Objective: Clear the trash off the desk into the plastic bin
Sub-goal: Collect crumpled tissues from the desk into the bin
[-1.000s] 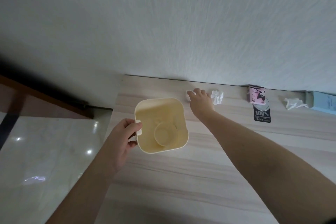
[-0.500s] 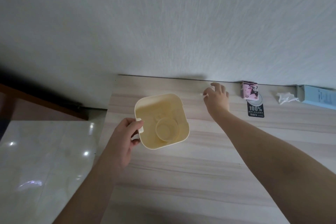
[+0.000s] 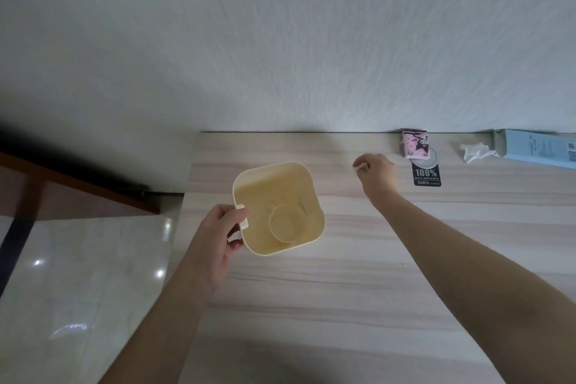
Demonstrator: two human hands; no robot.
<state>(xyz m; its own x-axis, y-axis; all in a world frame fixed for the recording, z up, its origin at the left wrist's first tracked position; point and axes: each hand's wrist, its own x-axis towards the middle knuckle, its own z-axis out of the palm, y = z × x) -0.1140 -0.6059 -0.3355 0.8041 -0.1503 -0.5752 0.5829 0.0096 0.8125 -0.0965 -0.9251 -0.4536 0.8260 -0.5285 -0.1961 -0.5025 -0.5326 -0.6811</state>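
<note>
A pale yellow plastic bin (image 3: 282, 184) stands on the wooden desk (image 3: 343, 290) near its left edge, with nothing but a round raised base visible inside. My left hand (image 3: 218, 237) grips the white handle on the bin's left side. My right hand (image 3: 375, 176) is to the right of the bin, near the back of the desk, closed around a crumpled white tissue; only a small white bit (image 3: 358, 167) shows under the fingers. Another crumpled white tissue (image 3: 473, 151) lies at the back right by the wall.
A pink tissue pack (image 3: 414, 143) stands against the wall, with a black "100%" sticker (image 3: 426, 174) in front of it. A light blue box (image 3: 536, 148) lies at the far right. The desk's left edge drops to a glossy tiled floor (image 3: 78, 290).
My right hand moved right from beside the bin onto the crumpled tissue and closed over it. The left hand kept its hold on the bin handle.
</note>
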